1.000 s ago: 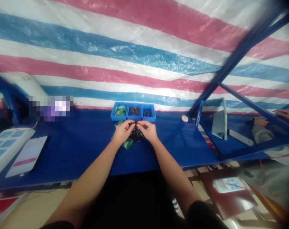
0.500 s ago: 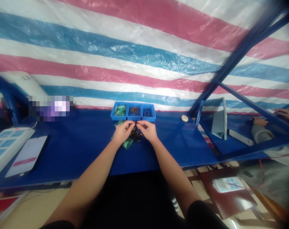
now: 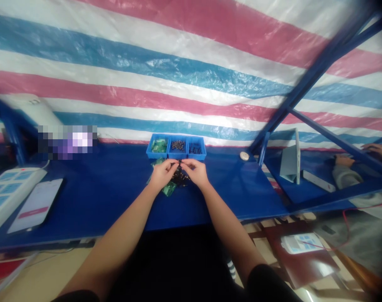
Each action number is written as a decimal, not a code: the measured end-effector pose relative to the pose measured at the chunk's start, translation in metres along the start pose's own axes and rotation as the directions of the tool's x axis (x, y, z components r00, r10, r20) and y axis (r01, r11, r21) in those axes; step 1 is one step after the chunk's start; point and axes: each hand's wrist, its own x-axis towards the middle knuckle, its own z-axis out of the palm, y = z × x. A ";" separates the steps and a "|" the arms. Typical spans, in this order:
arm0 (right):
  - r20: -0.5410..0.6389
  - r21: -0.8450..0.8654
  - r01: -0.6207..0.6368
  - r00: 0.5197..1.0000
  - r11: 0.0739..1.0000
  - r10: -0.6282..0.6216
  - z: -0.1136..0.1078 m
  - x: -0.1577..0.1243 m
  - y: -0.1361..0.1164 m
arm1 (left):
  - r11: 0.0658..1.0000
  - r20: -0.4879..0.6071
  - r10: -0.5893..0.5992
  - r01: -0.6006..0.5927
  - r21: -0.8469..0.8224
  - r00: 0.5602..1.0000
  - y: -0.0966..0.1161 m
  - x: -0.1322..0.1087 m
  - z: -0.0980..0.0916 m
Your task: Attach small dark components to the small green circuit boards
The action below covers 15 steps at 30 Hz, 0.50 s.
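Observation:
My left hand and my right hand meet fingertip to fingertip over the blue table, both pinching a small dark part too small to name. Under and between the hands lies a heap of small dark parts with green pieces beside it. Just behind the hands stands a blue three-compartment tray: green pieces on the left, dark parts in the middle and right compartments.
A phone and a white box with blue squares lie at the table's left. A small round white object sits right of the tray. Another person's hands work at the neighbouring blue table, by an upright tablet.

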 end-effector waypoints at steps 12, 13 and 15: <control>0.011 -0.005 -0.060 0.998 0.998 0.061 0.000 0.001 -0.002 | 0.999 0.035 -0.038 0.037 0.033 0.999 0.007 -0.001 -0.004; 0.015 0.005 -0.082 0.997 0.997 0.082 0.000 0.001 0.000 | 0.999 0.030 -0.041 0.040 0.035 0.999 0.007 -0.001 -0.004; 0.018 0.012 -0.137 0.990 0.990 0.137 -0.001 0.003 0.003 | 0.998 0.017 -0.044 0.043 0.046 0.999 0.007 -0.001 -0.004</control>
